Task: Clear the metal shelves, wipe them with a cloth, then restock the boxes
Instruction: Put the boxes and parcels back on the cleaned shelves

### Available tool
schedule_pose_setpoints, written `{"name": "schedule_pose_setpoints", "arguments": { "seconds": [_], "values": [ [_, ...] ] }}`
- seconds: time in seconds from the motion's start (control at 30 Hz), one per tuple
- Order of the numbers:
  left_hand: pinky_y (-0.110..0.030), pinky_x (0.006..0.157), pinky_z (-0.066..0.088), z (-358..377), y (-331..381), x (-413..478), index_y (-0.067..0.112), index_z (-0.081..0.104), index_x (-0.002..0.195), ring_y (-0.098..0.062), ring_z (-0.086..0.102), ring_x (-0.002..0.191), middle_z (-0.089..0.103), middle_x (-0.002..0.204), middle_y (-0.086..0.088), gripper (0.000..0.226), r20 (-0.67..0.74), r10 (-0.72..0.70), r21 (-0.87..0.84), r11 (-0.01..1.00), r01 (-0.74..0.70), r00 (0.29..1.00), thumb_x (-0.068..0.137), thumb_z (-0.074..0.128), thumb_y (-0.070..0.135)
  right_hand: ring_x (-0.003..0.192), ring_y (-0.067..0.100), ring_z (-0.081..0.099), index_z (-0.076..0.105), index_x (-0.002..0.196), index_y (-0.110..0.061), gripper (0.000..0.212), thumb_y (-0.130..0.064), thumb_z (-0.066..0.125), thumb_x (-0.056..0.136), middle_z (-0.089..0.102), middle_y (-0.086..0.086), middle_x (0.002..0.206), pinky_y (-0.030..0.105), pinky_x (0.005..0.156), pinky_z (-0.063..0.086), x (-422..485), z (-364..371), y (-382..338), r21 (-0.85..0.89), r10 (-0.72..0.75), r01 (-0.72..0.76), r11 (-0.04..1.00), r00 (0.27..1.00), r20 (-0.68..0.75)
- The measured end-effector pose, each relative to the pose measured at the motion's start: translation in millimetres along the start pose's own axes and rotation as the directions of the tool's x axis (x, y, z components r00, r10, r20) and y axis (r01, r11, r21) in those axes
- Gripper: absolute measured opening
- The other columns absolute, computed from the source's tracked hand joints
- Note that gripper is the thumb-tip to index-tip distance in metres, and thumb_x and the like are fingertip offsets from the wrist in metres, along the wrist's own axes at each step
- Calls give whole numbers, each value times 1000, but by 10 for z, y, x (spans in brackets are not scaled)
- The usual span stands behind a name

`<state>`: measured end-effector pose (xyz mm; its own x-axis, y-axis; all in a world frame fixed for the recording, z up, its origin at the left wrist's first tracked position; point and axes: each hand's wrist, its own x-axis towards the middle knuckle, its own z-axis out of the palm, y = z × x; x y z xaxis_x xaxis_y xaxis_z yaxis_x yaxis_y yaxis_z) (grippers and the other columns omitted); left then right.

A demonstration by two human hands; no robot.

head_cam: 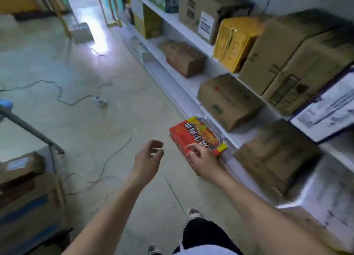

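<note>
Black trousers and a foot in a pale sandal show at the bottom edge, standing on the tiled floor. Both bare forearms reach forward from there. At the lower left stand stacked cartons with blue bands, and a grey metal bar slants above them. The left hand hangs over the floor with its fingers loosely curled and holding nothing. Just to its right, the right hand grips the near end of a red food box, with its fingers curled over the printed top. That box is tilted and held just in front of the lip of the white metal shelves; whether its far corner touches the lip cannot be told. Beside it, a brown carton sits on the shelf near the floor. On the shelf above are a second carton and, farther along, a third one. Higher up stand a white-and-purple box, large brown cartons and a yellow box. Cables trail across the floor to a power strip, and a bright doorway lies beyond.
</note>
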<state>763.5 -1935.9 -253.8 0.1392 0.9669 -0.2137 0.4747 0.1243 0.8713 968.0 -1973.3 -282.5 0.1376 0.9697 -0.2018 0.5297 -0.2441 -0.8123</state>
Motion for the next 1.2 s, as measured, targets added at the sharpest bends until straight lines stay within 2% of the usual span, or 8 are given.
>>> {"name": "schedule_pose_setpoints", "arguments": {
  "seconds": [0.23, 0.33, 0.4, 0.53, 0.83, 1.03, 1.1, 1.2],
  "values": [
    [-16, 71, 42, 1358, -145, 299, 20, 68, 109, -5, 65, 97, 70, 106, 9, 17, 194, -184, 38, 983, 180, 964, 96, 60, 12, 81, 16, 69, 64, 99, -41, 19, -23, 57, 97, 73, -5, 87, 42, 79, 59, -103, -717, 1300, 18, 328, -328, 945, 944, -26],
    [-19, 75, 45, 1960, -451, 599, 20, 69, 104, -6, 66, 97, 71, 105, 8, 15, 210, -301, -15, 950, 311, 930, 96, 61, 10, 84, 7, 67, 62, 110, -38, 18, -24, 55, 100, 70, -8, 97, 22, 68, 56, 119, -867, 1961, -31, 434, -433, 901, 900, 50],
    [-27, 78, 47, 2421, -820, 829, 20, 69, 98, -17, 68, 100, 73, 103, 1, 15, 187, -464, -105, 867, 487, 866, 95, 61, 7, 90, 0, 62, 60, 118, -34, 19, -25, 54, 103, 66, -10, 107, 12, 69, 48, 454, -915, 2522, -89, 505, -497, 863, 854, 127],
    [-35, 79, 46, 3299, -1706, 1327, 12, 64, 99, -24, 64, 94, 69, 113, -20, 8, 184, -725, -303, 601, 740, 664, 98, 57, 7, 105, 13, 59, 57, 130, -24, 28, -26, 53, 102, 62, -2, 121, 30, 90, 49, 1483, -861, 3664, -205, 546, -510, 836, 813, 204],
    [-48, 116, 35, 4369, -3322, 2967, 15, 35, 153, -25, 40, 142, 37, 157, -9, 100, 155, -728, -288, 614, 735, 668, 75, 70, 67, 138, 36, 39, 35, 149, -16, 59, -26, 56, 95, 35, 12, 150, 46, 112, 35, 3830, 17, 5198, -390, 527, -494, 777, 850, -28],
    [-47, 120, 26, 5060, -4282, 3469, 15, 31, 156, -29, 37, 144, 38, 158, -12, 68, 151, -842, -557, 360, 748, 517, 105, 24, 59, 149, 38, 24, 12, 160, -11, 73, -44, 39, 101, 22, 20, 163, 50, 119, 19, 4466, 293, 6183, -483, 610, -633, 605, 758, -231],
    [-47, 115, 36, 5219, -4388, 3473, 16, 47, 147, -26, 52, 133, 57, 144, -12, 67, 201, -822, -600, 328, 730, 534, 104, 21, 61, 147, 40, 28, 12, 160, -11, 73, -46, 37, 102, 25, 20, 162, 50, 118, 22, 4469, 288, 6308, -469, 591, -613, 636, 777, -215],
    [-31, 64, 59, 5188, -4183, 3403, 23, 69, 99, -14, 74, 74, 78, 89, -4, 45, 151, -823, -712, 294, 637, 548, 107, 32, 46, 139, 43, 38, 30, 154, -7, 72, -47, 51, 97, 36, 23, 152, 49, 112, 32, 4412, 229, 6245, -407, 555, -586, 701, 806, -205]
  ]
}}
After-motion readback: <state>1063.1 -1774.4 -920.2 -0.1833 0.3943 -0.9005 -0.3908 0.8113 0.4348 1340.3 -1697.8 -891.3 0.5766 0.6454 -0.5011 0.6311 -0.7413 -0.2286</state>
